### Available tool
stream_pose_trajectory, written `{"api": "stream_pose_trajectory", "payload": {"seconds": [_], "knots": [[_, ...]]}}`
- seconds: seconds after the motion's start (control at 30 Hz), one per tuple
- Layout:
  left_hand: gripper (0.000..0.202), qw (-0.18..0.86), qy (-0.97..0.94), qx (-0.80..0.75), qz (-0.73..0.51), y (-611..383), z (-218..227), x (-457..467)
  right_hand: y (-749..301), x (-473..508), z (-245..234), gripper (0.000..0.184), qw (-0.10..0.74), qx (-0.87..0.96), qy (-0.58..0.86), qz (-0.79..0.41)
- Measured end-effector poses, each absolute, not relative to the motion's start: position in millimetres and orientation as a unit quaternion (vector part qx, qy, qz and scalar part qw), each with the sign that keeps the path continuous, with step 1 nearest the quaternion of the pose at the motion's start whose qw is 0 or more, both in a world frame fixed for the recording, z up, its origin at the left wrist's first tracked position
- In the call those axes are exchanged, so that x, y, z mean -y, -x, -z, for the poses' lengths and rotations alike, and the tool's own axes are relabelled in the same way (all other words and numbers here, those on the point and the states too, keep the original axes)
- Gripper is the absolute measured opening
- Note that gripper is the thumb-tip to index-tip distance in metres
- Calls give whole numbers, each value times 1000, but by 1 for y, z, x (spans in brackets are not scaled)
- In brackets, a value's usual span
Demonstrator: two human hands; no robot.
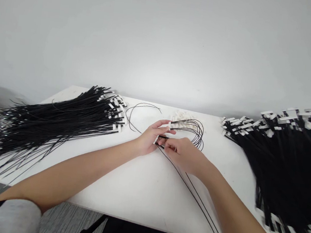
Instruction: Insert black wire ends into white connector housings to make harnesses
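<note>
My left hand [153, 137] and my right hand [182, 153] meet over the middle of the white table [141, 189]. Both pinch a small bunch of thin black cables [190, 130] with white tab ends. The cables loop out to the right of my fingers and curve back. Two or three long black strands [198, 203] trail from my right hand toward the table's near edge. A small heap of white tabs [181, 118] lies just behind the loop.
A big fanned pile of black cables with white tabs [56, 120] covers the left of the table and overhangs its edge. A larger pile [287, 165] fills the right side. One loose cable [142, 109] arcs behind my left hand. A plain wall stands behind.
</note>
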State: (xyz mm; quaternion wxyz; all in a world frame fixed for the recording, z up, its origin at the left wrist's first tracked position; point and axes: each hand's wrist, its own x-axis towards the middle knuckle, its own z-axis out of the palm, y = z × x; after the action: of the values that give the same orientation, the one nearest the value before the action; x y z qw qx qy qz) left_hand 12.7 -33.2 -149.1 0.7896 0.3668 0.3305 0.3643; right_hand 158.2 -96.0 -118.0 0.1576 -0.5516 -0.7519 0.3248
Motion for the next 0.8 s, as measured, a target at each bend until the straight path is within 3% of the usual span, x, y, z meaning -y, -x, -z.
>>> {"api": "stream_pose_trajectory", "payload": {"seconds": [0.2,0.43,0.5,0.67,0.8], "knots": [[41,790,-365,-337,-360,-13,147,34,-166,94,108,15,175,700,532,-442],[35,799,-363,-322,-354,-13,146,35,-182,89,89,18,166,624,454,-614],[34,802,-364,-312,-357,-13,147,35,-185,88,88,20,207,605,430,-637],[32,799,-372,-308,-358,-14,148,35,-191,84,89,24,404,501,367,-671],[33,795,-378,-310,-359,-14,149,34,-195,79,90,20,490,429,323,-687]]}}
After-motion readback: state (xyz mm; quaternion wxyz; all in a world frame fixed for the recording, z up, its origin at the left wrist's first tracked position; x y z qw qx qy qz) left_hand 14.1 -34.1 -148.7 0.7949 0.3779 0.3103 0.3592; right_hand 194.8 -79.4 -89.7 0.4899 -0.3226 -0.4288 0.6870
